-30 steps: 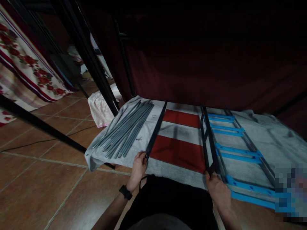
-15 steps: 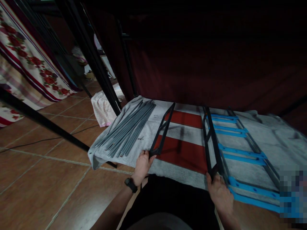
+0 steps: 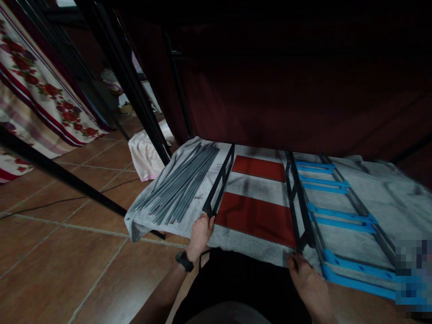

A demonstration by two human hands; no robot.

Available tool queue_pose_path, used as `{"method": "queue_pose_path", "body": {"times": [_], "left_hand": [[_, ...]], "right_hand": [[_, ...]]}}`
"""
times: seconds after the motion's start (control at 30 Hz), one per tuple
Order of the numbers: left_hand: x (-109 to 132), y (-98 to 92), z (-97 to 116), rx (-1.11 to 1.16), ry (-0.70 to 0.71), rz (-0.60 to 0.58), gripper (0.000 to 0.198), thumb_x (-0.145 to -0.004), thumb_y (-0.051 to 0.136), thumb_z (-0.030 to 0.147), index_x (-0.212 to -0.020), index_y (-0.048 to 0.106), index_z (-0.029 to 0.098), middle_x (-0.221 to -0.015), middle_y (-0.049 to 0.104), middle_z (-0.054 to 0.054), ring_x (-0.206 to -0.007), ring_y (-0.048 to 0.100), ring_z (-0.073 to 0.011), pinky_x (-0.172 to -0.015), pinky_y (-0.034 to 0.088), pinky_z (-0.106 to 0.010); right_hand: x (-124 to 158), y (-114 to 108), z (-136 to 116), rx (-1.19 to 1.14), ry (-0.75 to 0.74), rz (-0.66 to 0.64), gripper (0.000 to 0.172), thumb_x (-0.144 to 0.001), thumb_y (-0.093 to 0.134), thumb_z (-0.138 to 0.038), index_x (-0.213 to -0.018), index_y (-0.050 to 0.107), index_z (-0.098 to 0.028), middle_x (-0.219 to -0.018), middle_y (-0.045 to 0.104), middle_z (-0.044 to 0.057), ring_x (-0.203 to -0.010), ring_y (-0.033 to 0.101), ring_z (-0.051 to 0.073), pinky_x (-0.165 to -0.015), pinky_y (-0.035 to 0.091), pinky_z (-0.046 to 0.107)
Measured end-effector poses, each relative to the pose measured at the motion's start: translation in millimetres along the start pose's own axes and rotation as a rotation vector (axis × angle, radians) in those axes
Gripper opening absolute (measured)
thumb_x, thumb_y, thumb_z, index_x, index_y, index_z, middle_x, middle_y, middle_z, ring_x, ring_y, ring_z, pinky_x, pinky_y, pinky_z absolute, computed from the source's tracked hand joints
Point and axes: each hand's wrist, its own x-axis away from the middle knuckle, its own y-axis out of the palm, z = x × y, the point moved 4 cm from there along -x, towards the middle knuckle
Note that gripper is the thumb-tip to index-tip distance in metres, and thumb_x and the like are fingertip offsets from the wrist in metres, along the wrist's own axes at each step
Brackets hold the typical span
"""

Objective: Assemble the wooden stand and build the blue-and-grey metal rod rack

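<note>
My left hand [image 3: 201, 230], with a dark watch on the wrist, is closed on the near end of a black metal frame [image 3: 220, 182] with crossbars. At the near end of a second black metal frame [image 3: 297, 198], the fingers of my right hand [image 3: 308, 276] are curled against its lower corner; their exact grip is partly hidden. Both frames stand on edge, roughly parallel. Between them two red-brown panels lie flat, a smaller one [image 3: 259, 167] at the back and a larger one [image 3: 254, 218] in front.
Grey rods [image 3: 184, 184] lie piled on the left of the cloth-covered surface [image 3: 249, 185], near small screws [image 3: 199, 197]. Grey rails with bright blue crosspieces [image 3: 340, 220] lie at right. Black posts [image 3: 135, 90] and a dark red curtain [image 3: 270, 99] border the surface.
The left black frame has shifted left and stands more upright, clear of the panels, with my left hand following it. My right hand and the right frame's near end have moved slightly toward me.
</note>
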Motion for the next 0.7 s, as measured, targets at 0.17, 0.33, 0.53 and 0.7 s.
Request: {"method": "queue_pose_path", "body": {"times": [0.17, 0.33, 0.53, 0.7], "left_hand": [[-3, 1.9, -12, 0.144, 0.001, -0.09, 0.014, -0.09, 0.06, 0.018, -0.099, 0.068, 0.012, -0.098, 0.075, -0.014, -0.093, 0.07, -0.0245, -0.081, 0.05, -0.031], [-5, -2.9, -22, 0.466, 0.067, -0.114, 0.026, -0.079, 0.047, 0.002, -0.084, 0.07, 0.014, -0.082, 0.073, -0.006, -0.084, 0.067, -0.018, -0.081, 0.05, -0.028], [-12, 0.3, -28, 0.668, 0.015, -0.143, 0.016, -0.074, 0.053, 0.015, -0.067, 0.068, 0.015, -0.066, 0.067, -0.003, -0.067, 0.06, -0.0165, -0.067, 0.047, -0.026], [-20, 3.9, -29, 0.648, -0.086, -0.169, 0.022, -0.073, 0.053, 0.014, -0.052, 0.058, 0.018, -0.051, 0.055, 0.001, -0.052, 0.047, -0.0121, -0.057, 0.037, -0.024]], "right_hand": [[-21, 8, -118, -0.395, -0.368, -0.1, 0.029, -0.1, 0.038, -0.036, -0.108, 0.062, -0.023, -0.106, 0.074, 0.009, -0.098, 0.072, 0.023, -0.087, 0.054, 0.036], [-53, 14, -243, -0.517, -0.63, -0.148, 0.029, -0.094, 0.048, -0.022, -0.12, 0.06, -0.021, -0.118, 0.067, 0.01, -0.11, 0.065, 0.02, -0.098, 0.05, 0.033], [-67, 37, -294, -0.42, -0.624, -0.351, 0.017, -0.093, 0.054, -0.022, -0.107, 0.062, -0.017, -0.11, 0.071, 0.011, -0.102, 0.066, 0.022, -0.087, 0.048, 0.031], [-76, 31, -296, -0.325, -0.698, -0.426, 0.016, -0.095, 0.052, -0.019, -0.105, 0.064, -0.018, -0.115, 0.072, 0.011, -0.107, 0.066, 0.021, -0.088, 0.045, 0.028]]}}
